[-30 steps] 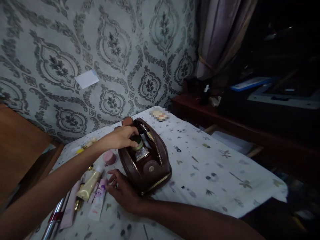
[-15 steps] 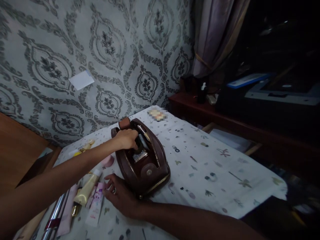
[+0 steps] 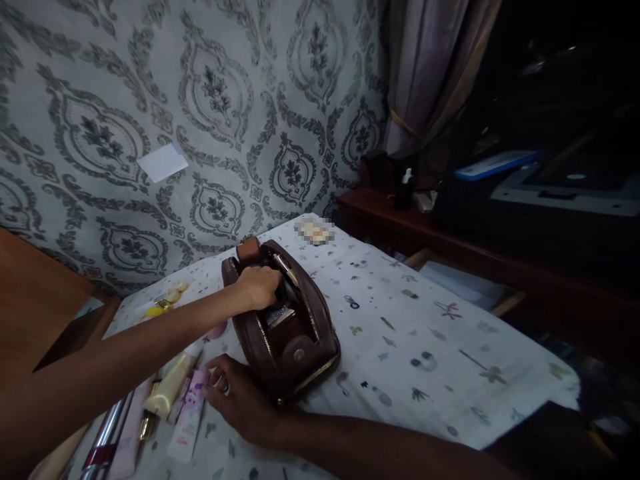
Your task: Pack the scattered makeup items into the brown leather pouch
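A brown zip-up bag lies on the patterned bed sheet with its mouth unzipped. My left hand reaches down into it, and its fingers are hidden inside, so any grip is out of sight. Beside that hand, a slim gold-and-silver tube stands in the bag, and a small shiny item lies deeper. My right hand rests on the sheet against the bag's near side, fingers loosely curled and apart, holding nothing. Its fingertips are close to a pink-and-white tube.
Left of the bag lie a yellowish tube, a long pink tube, silver tubes and small yellow items. A blurred-out card sits at the sheet's far corner. A dark red desk with a pulled-out drawer stands to the right.
My left hand has shifted slightly to the right and over the bag's opening, covering more of its contents. My right hand has stayed almost in place.
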A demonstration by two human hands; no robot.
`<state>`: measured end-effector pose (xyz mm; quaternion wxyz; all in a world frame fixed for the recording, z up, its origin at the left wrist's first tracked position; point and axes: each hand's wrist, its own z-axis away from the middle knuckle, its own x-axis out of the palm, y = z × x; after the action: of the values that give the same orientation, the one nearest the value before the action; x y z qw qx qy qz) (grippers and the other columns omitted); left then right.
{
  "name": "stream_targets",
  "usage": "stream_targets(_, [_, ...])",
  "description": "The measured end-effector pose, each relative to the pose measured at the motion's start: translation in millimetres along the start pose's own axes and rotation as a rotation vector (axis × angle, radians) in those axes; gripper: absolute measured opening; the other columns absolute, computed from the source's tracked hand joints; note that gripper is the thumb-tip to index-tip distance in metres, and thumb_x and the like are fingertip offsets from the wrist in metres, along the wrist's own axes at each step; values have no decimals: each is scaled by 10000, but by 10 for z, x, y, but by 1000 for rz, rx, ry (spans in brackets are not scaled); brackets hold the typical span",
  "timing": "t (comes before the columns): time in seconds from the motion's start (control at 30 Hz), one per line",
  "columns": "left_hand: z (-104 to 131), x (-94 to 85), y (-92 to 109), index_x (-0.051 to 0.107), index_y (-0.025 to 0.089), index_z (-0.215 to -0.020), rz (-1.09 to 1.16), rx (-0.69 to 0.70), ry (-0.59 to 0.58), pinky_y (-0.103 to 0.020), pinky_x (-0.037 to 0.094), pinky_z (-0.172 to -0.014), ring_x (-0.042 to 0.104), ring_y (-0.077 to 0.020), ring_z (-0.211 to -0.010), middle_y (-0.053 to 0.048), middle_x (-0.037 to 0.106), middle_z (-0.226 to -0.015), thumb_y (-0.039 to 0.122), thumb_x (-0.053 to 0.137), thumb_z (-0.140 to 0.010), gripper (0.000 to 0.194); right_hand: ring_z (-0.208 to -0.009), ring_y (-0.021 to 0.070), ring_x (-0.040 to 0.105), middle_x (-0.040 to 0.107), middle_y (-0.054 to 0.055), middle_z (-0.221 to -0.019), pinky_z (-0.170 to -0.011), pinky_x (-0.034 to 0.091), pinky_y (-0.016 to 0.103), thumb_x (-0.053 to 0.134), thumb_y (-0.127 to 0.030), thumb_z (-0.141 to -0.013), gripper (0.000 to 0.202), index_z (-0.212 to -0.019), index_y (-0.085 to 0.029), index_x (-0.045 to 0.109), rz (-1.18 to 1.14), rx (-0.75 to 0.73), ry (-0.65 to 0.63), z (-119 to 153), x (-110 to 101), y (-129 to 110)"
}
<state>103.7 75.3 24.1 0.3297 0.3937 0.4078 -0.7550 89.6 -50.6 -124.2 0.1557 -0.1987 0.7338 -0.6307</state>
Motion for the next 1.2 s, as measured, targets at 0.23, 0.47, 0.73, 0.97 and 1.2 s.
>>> stream_targets(0.23, [-48, -70, -265, 704, 170, -1007, 85, -16, 76, -319, 530, -816, 678, -288, -1055, -126, 727, -1096, 279, 649, -790, 249, -850, 167, 574, 600, 4, -912, -740, 445, 272, 612, -202, -850, 205, -1052, -218, 583, -6, 26, 7, -6, 29, 19])
stream_targets(0.47, [-156, -72, -404, 606, 151, -1177, 196, -85, 159, -292, 508, -863, 646, -255, -1122, -134, 684, -1214, 151, 580, -780, 398, -801, 154, 553, 560, 4, -876, -711, 452, 260, 573, -204, -883, 174, -1057, -212, 584, -93, -2, 18, -14, 94, 154])
stream_targets(0.73, [-255, 28, -403, 568, 119, -1221, 266, -124, 180, -287, 506, -881, 647, -257, -1135, -153, 687, -1198, 138, 593, -776, 447, -712, 136, 568, 545, -13, -833, -671, 453, 251, 547, -229, -906, 120, -1019, -210, 583, -79, -15, -28, -15, 83, 160])
stream_targets(0.97, [-269, 50, -395, 615, 114, -1191, 291, -181, 162, -349, 520, -870, 636, -321, -1155, -209, 651, -1264, 167, 589, -757, 438, -680, 125, 567, 532, -29, -774, -657, 438, 238, 527, -192, -901, 74, -955, -204, 575, -91, 35, -20, -24, 77, 88])
stream_targets(1.2, [-307, 79, -490, 698, 145, -1077, 408, -127, 225, -288, 522, -812, 678, -253, -1021, -116, 738, -1102, 122, 567, -711, 389, -685, 127, 562, 512, -26, -779, -655, 438, 240, 516, -206, -908, 59, -938, -197, 566, -73, 44, -53, -9, 55, 64])
